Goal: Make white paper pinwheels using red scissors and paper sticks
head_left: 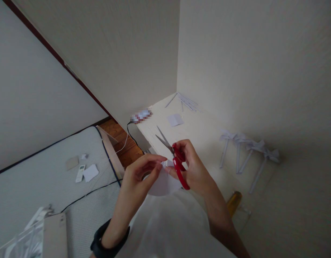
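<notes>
Holding the red-handled scissors [176,157] in my right hand [193,168], I have that grip clamped through the handles, the blades parted and pointing up and away from my fingers. My left hand [140,175] pinches the rounded white paper piece [162,182] just below the scissors; its edge seems to touch the handles, though blur hides the contact. Beyond my grip, paper bows [248,148] lie on the pale surface [203,125].
</notes>
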Demonstrator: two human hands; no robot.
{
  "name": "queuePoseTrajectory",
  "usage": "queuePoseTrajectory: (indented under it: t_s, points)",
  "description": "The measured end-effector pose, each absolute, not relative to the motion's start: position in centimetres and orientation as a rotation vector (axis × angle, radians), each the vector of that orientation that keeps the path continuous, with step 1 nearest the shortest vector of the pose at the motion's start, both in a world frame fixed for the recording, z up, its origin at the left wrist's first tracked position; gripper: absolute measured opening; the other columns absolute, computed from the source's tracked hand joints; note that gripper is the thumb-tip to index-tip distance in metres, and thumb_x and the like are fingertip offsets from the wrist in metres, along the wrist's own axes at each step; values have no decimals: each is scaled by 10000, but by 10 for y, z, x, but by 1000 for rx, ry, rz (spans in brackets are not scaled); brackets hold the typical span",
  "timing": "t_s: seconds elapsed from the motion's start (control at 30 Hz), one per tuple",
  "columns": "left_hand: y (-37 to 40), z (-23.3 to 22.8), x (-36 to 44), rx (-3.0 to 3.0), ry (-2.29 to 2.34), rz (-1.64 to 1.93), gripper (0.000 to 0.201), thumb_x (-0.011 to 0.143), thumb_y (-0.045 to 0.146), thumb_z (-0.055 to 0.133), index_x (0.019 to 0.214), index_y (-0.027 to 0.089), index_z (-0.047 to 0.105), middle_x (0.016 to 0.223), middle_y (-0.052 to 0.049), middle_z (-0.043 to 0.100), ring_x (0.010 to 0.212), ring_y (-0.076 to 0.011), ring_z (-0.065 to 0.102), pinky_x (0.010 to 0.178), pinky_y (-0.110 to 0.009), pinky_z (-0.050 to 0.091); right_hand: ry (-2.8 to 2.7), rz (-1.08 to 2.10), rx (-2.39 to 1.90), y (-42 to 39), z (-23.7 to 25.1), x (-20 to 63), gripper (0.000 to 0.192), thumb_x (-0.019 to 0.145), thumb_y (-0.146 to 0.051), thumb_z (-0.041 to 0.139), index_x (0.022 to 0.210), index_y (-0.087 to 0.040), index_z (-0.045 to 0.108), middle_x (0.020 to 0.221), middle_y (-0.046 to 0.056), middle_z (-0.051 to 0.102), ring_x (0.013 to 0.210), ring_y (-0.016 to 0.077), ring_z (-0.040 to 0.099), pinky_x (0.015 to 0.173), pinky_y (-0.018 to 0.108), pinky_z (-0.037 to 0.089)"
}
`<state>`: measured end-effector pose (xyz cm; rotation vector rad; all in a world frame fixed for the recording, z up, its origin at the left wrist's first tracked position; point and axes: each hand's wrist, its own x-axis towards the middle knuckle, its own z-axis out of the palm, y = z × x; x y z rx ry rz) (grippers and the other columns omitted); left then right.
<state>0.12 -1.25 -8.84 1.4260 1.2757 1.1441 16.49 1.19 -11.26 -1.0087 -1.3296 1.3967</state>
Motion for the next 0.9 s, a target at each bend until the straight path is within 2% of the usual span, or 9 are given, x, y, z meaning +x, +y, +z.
queuePoseTrajectory:
  t_s: [0.3, 0.57, 0.73, 0.9]
  points:
    - [-12, -86, 3, 1244, 1205, 1123, 51, 809, 176, 718, 775, 206, 742, 766, -1, 723, 732, -130, 674, 687, -181, 523, -1339, 1454, -967, 10, -114, 166, 491, 704, -218, 817, 1009, -277, 437, 971, -15, 540, 858, 144, 564, 767, 274, 489]
    - [-12, -91, 2, 1168, 1229, 1161, 88, 809, 227, 738, 732, 195, 709, 732, 17, 692, 692, -99, 622, 648, -151, 478, -1345, 1507, -926, 10, -114, 168, 471, 705, -197, 824, 1009, -279, 475, 950, -20, 570, 829, 144, 574, 760, 280, 484]
    - [-11, -94, -6, 1104, 1309, 1263, 126, 842, 276, 706, 749, 195, 680, 702, 23, 677, 628, -84, 587, 553, -137, 441, -1258, 1596, -917, 16, -115, 176, 466, 651, -232, 859, 927, -262, 485, 900, -23, 589, 776, 143, 579, 703, 280, 477]
    - [-13, -90, -11, 938, 1390, 1395, 114, 795, 266, 716, 762, 197, 632, 705, 39, 655, 541, -69, 534, 434, -128, 364, -1179, 1529, -851, 21, -119, 184, 400, 677, -159, 807, 892, -259, 484, 836, -45, 611, 728, 121, 574, 667, 256, 457]
